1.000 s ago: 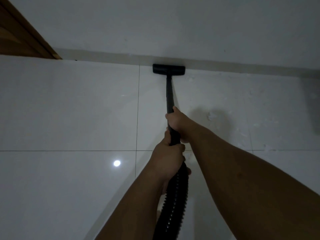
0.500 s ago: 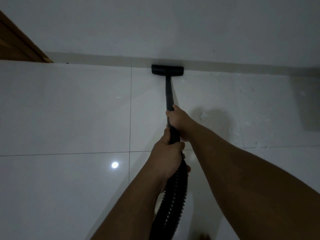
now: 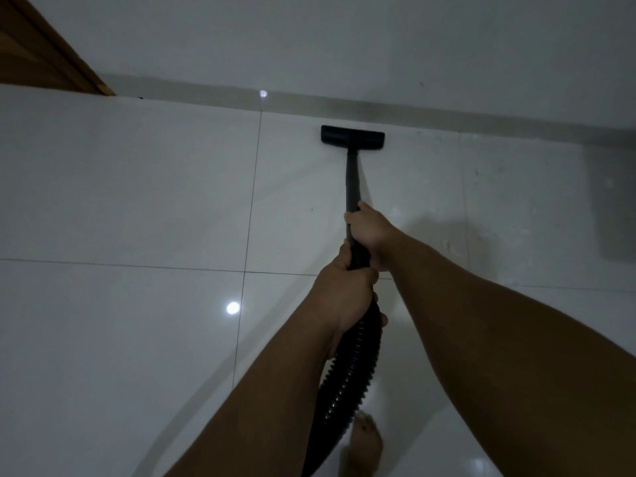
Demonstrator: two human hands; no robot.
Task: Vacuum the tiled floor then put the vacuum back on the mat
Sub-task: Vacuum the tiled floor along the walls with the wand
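A wooden door frame (image 3: 44, 53) edges the far left of a glossy white tiled floor (image 3: 120, 201), where a ceiling light's reflection (image 3: 233, 308) glints. At centre the left hand (image 3: 344, 294) grips the ribbed black hose (image 3: 347, 390) and the right hand (image 3: 370, 230) wraps its fingers around the black wand (image 3: 352, 180) just ahead — both closed tight. The vacuum's floor head (image 3: 352, 137) sits flat on the tile, near the skirting (image 3: 447, 113) — a bare foot (image 3: 366, 442) shows below.

Shiny tiles, matt black vacuum

The floor tiles (image 3: 120, 201) look glossy and smooth, the nozzle (image 3: 352, 137) and tube (image 3: 352, 180) matt plastic, the hose (image 3: 347, 383) ribbed, the door frame (image 3: 41, 53) wood.
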